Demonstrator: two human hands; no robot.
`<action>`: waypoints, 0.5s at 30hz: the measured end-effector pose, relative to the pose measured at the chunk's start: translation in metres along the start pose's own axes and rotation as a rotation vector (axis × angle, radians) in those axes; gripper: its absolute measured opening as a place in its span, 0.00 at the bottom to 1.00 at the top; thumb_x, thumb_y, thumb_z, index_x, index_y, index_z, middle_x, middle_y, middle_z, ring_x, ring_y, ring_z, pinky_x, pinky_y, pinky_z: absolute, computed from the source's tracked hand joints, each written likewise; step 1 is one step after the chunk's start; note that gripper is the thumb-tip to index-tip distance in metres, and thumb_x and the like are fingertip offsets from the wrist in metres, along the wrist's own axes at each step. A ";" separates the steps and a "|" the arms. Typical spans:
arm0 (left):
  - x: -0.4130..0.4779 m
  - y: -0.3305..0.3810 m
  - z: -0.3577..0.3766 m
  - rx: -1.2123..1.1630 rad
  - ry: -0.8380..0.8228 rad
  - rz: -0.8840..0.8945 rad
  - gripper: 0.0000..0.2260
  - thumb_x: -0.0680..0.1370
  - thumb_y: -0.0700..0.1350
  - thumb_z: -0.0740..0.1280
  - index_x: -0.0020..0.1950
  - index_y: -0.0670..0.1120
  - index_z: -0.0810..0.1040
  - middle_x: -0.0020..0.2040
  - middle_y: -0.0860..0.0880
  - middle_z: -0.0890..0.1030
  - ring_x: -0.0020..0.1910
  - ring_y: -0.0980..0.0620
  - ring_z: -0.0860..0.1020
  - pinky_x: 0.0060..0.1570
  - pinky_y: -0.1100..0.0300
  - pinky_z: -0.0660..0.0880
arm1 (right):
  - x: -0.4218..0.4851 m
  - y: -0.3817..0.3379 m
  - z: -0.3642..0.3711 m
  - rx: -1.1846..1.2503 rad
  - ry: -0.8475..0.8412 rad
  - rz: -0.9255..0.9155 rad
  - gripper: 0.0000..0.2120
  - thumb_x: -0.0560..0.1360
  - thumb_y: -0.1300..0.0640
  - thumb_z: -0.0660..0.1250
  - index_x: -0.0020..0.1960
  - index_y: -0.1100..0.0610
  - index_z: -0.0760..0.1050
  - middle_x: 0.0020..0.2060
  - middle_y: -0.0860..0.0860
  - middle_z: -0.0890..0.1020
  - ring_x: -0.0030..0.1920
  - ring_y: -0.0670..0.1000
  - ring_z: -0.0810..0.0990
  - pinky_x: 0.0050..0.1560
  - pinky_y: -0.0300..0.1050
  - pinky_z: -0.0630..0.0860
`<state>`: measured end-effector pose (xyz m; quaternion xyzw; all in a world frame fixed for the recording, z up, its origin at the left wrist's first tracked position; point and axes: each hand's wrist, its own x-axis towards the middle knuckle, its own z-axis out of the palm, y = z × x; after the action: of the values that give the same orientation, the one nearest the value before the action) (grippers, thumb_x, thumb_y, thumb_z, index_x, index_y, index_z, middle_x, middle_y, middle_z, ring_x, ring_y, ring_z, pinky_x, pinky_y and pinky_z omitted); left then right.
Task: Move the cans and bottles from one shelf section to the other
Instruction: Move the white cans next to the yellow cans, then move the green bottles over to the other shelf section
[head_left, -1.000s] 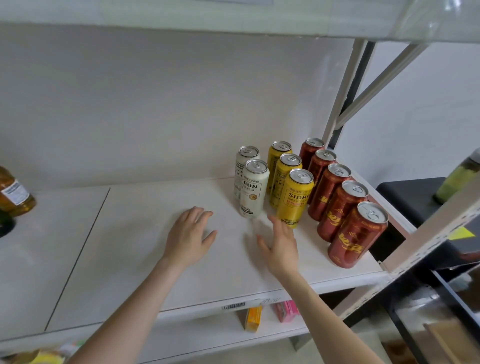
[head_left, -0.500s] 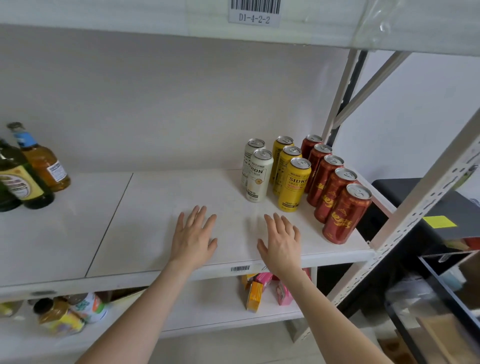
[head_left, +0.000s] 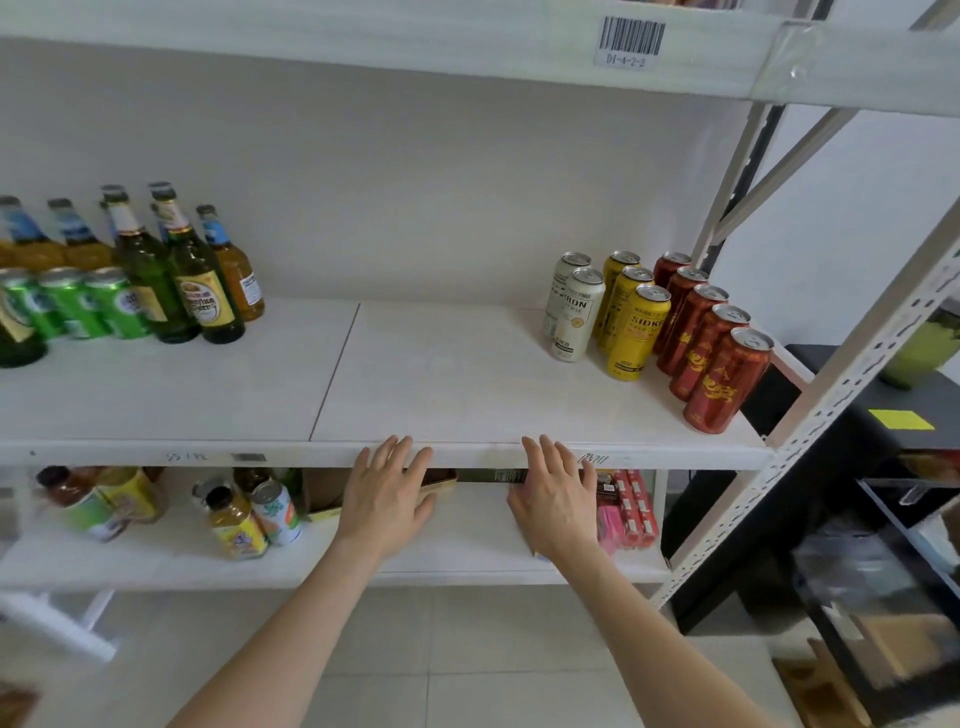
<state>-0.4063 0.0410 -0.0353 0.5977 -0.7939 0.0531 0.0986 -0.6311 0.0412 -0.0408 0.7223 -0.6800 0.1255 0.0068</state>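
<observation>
My left hand (head_left: 387, 496) and right hand (head_left: 558, 501) are bare, the fingers long and slender. Both forearms are bare too, slim and smooth from the wrists, just below the shelf's front edge (head_left: 130, 454), down to where the view cuts them off near the elbow.

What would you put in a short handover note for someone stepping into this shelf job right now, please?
Left hand: open, empty, in front of the front edge of the shelf. Right hand: the same.
Right section: two white cans, three yellow cans and five red cans, upright in rows.
Left section: glass bottles and green cans, upright in a cluster.
Done: apparently the ten cans at right, if the move runs rightward; the picture does not settle that.
Left: likely the bottles and green cans.
</observation>
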 end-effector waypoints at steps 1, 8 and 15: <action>-0.009 -0.006 -0.003 0.014 -0.006 -0.012 0.24 0.79 0.55 0.63 0.73 0.46 0.69 0.74 0.42 0.69 0.74 0.41 0.65 0.71 0.43 0.63 | -0.003 -0.009 0.001 -0.002 -0.008 -0.013 0.30 0.78 0.44 0.59 0.76 0.52 0.58 0.75 0.53 0.64 0.75 0.57 0.61 0.73 0.62 0.58; -0.061 -0.077 -0.027 0.059 0.017 -0.093 0.24 0.75 0.54 0.70 0.67 0.44 0.75 0.66 0.40 0.77 0.67 0.39 0.73 0.63 0.43 0.72 | -0.009 -0.093 0.008 0.004 -0.031 -0.093 0.30 0.79 0.42 0.57 0.77 0.51 0.54 0.77 0.52 0.61 0.77 0.56 0.57 0.74 0.60 0.55; -0.089 -0.177 -0.041 0.095 0.004 -0.101 0.24 0.78 0.55 0.64 0.72 0.46 0.71 0.72 0.42 0.71 0.73 0.40 0.67 0.70 0.41 0.64 | -0.011 -0.199 0.025 0.012 -0.015 -0.087 0.30 0.79 0.43 0.56 0.78 0.52 0.54 0.77 0.52 0.61 0.77 0.55 0.57 0.74 0.60 0.54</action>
<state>-0.2087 0.0830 -0.0212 0.6410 -0.7590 0.0870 0.0743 -0.4318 0.0628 -0.0352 0.7521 -0.6473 0.1238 0.0025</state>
